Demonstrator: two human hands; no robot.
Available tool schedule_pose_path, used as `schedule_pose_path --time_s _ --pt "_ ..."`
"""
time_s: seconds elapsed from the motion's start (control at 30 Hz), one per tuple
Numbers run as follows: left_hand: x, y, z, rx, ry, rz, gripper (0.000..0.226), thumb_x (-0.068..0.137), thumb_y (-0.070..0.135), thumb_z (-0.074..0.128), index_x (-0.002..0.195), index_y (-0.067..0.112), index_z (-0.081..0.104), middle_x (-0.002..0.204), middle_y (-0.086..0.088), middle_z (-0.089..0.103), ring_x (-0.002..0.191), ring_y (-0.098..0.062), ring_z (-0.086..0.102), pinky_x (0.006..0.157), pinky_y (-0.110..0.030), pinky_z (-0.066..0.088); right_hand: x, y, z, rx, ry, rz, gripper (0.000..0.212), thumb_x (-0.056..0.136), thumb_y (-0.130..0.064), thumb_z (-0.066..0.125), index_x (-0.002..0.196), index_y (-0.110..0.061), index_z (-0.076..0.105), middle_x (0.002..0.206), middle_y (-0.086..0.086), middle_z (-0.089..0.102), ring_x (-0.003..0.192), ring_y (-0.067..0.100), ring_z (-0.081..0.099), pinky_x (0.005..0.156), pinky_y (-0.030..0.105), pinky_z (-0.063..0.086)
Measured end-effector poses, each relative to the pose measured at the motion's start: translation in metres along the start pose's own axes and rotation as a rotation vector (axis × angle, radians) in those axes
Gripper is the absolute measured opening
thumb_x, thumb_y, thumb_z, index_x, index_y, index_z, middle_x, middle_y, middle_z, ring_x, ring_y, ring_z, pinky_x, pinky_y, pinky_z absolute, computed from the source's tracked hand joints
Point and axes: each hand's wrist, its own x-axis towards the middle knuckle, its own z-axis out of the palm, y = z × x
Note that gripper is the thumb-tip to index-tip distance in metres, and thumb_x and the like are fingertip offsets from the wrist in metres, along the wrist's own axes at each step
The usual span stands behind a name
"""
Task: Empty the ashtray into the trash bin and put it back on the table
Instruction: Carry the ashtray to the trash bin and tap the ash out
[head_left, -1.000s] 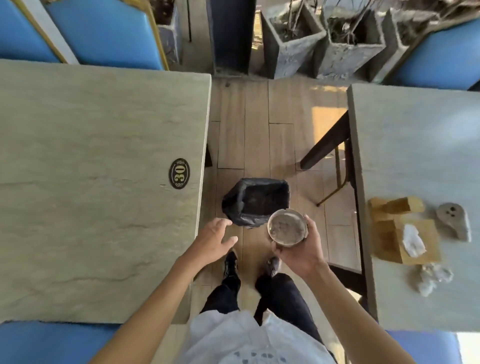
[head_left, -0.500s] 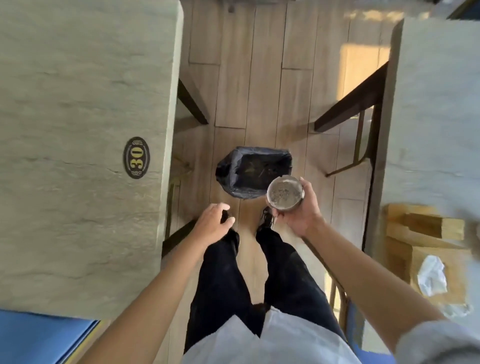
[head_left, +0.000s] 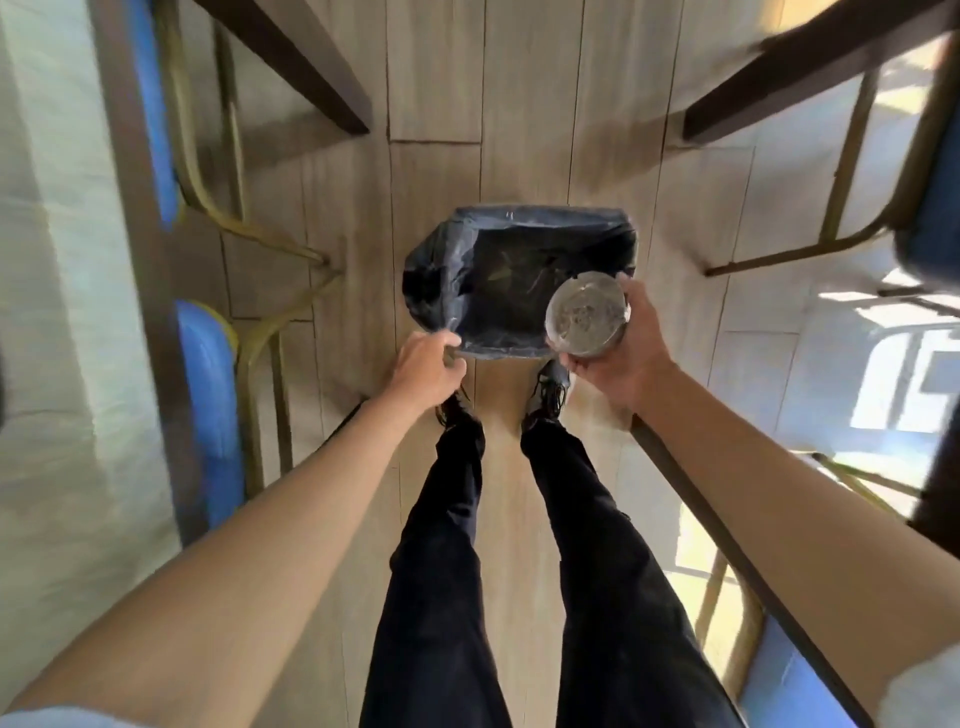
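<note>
A round metal ashtray (head_left: 585, 313) with grey ash inside is held upright in my right hand (head_left: 623, 348), over the near right corner of the trash bin. The trash bin (head_left: 519, 280) stands on the wooden floor just ahead of my feet and is lined with a black bag. My left hand (head_left: 428, 366) is closed on the bag's near left rim. The table tops are mostly out of view; only the pale edge of the left table (head_left: 47, 312) shows.
Blue chair seats with brass-coloured frames (head_left: 208, 395) stand to the left, and another blue chair (head_left: 930, 228) to the right. Dark table legs (head_left: 291, 67) cross the top corners. A dark rail (head_left: 737, 561) runs under my right forearm.
The view has dropped toward the floor as I bent lower. My left hand reached forward and took hold of the bag's rim. My right hand carried the ashtray over the bin's edge.
</note>
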Motion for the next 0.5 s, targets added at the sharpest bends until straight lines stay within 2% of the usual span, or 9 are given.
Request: schedule_pose_path --time_s 0.13,0.2,0.23,0.3,0.37,0.43,0.5 --pt "0.042 -0.01 0.019 -0.075 0.017 -0.051 0.052 0.095 0.029 0.056 0.146 0.027 0.048 0.152 -0.006 0.04 0.138 -0.024 0.043 0.109 -0.035 0.036 0.053 0.004 -0.006 -0.02 0.04 -0.049 0.077 0.084 -0.071 0.058 0.141 -0.019 0.06 0.133 0.014 0.067 0.108 0.032 0.063 0.065 0.032 0.055" --pt "0.057 -0.015 0.029 -0.103 0.013 -0.049 0.056 0.094 0.028 0.056 0.149 0.027 0.045 0.153 -0.005 0.04 0.137 -0.024 0.044 0.108 -0.034 0.036 0.076 0.006 -0.009 -0.015 0.105 -0.076 0.078 0.08 -0.073 0.064 0.138 -0.021 0.063 0.137 0.012 0.068 0.113 0.031 0.064 0.071 0.034 0.057" --pt "0.065 -0.018 0.034 -0.115 0.016 -0.056 0.057 0.094 0.028 0.057 0.15 0.026 0.043 0.153 -0.005 0.041 0.137 -0.023 0.044 0.108 -0.034 0.037 0.085 0.007 -0.009 0.001 0.122 -0.085 0.077 0.078 -0.072 0.067 0.135 -0.021 0.064 0.133 0.01 0.07 0.115 0.03 0.065 0.075 0.035 0.058" --pt "0.077 -0.022 0.042 -0.127 0.023 -0.076 0.059 0.094 0.028 0.057 0.151 0.024 0.042 0.153 -0.004 0.041 0.139 -0.023 0.043 0.109 -0.035 0.037 0.1 0.01 -0.006 -0.019 0.117 -0.099 0.063 0.081 -0.068 0.069 0.124 -0.021 0.067 0.112 0.004 0.076 0.105 0.024 0.07 0.082 0.039 0.059" --pt "0.085 -0.026 0.049 -0.133 0.042 -0.075 0.059 0.095 0.027 0.058 0.152 0.023 0.041 0.154 -0.003 0.042 0.141 -0.023 0.042 0.111 -0.036 0.036 0.114 0.017 -0.001 -0.173 0.1 -0.093 0.048 0.085 -0.062 0.068 0.112 -0.023 0.068 0.094 0.001 0.076 0.093 0.021 0.071 0.09 0.043 0.059" --pt "0.089 -0.029 0.054 -0.136 0.064 -0.062 0.058 0.096 0.026 0.058 0.152 0.024 0.041 0.154 -0.002 0.042 0.141 -0.022 0.041 0.111 -0.035 0.036 0.122 0.024 0.007 -0.313 0.106 -0.067 0.044 0.084 -0.06 0.07 0.108 -0.023 0.069 0.089 0.0 0.076 0.091 0.021 0.071 0.092 0.044 0.059" --pt "0.091 -0.032 0.055 -0.143 0.069 -0.051 0.058 0.096 0.026 0.057 0.152 0.024 0.041 0.154 0.0 0.043 0.141 -0.021 0.042 0.11 -0.034 0.036 0.129 0.026 0.014 -0.305 0.152 -0.073 0.044 0.081 -0.06 0.072 0.105 -0.024 0.07 0.093 0.001 0.075 0.092 0.021 0.071 0.09 0.042 0.06"
